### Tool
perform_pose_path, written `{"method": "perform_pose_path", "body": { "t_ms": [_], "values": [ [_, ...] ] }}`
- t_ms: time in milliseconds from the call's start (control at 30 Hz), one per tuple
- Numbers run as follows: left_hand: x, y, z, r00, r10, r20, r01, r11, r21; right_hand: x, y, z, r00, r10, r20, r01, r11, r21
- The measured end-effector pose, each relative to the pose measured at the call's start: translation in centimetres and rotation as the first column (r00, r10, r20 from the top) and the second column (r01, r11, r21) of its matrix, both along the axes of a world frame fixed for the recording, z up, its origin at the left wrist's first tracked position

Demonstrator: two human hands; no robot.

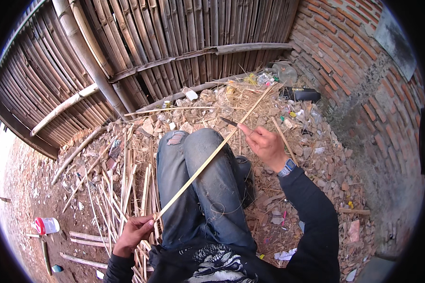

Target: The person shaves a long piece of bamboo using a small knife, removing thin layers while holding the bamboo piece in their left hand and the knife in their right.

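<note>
A long pale bamboo strip [193,176] slants across my jeans, from low left up to the far right. Its near end is pinched in my left hand [138,231], thumb against the fingers, beside my left thigh. My right hand [265,145], with a watch on the wrist, is closed round a knife whose dark blade [228,121] points left and crosses above the strip beyond my knees. Most of the knife's handle is hidden in my fingers. Whether the blade touches the strip I cannot tell.
Many split bamboo strips [127,188] lie in a pile at my left. A red and white tub [47,226] sits farther left. Rubble and litter [311,155] cover the ground. A bamboo fence [174,28] stands ahead, a brick wall [363,85] at right.
</note>
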State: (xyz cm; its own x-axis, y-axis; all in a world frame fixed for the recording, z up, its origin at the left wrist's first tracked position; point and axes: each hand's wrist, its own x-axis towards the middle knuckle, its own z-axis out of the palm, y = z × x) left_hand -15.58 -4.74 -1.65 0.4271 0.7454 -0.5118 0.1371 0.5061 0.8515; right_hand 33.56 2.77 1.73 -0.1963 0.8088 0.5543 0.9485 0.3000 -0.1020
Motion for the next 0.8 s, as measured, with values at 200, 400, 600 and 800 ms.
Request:
{"method": "perform_pose_path", "body": {
  "t_ms": [200,400,600,800],
  "values": [
    [0.4,0.2,-0.4,0.999,0.021,-0.046,-0.016,0.996,0.093,-5.2,-2.4,-1.2,0.984,0.166,0.064,-0.166,0.986,-0.007],
    [0.8,0.0,-1.1,0.998,0.036,-0.044,-0.029,0.988,0.152,-0.6,0.0,-0.9,0.998,-0.048,0.03,0.047,0.998,0.047],
    [0.3,-0.2,-1.6,0.996,0.056,-0.073,-0.037,0.972,0.233,-2.6,-1.4,-1.7,0.994,0.073,0.077,-0.081,0.99,0.112],
    [1.2,-0.5,-2.6,0.98,0.158,-0.121,-0.102,0.921,0.375,-2.5,-1.9,-2.1,0.999,-0.025,0.03,0.024,0.998,0.059]
  ]
}}
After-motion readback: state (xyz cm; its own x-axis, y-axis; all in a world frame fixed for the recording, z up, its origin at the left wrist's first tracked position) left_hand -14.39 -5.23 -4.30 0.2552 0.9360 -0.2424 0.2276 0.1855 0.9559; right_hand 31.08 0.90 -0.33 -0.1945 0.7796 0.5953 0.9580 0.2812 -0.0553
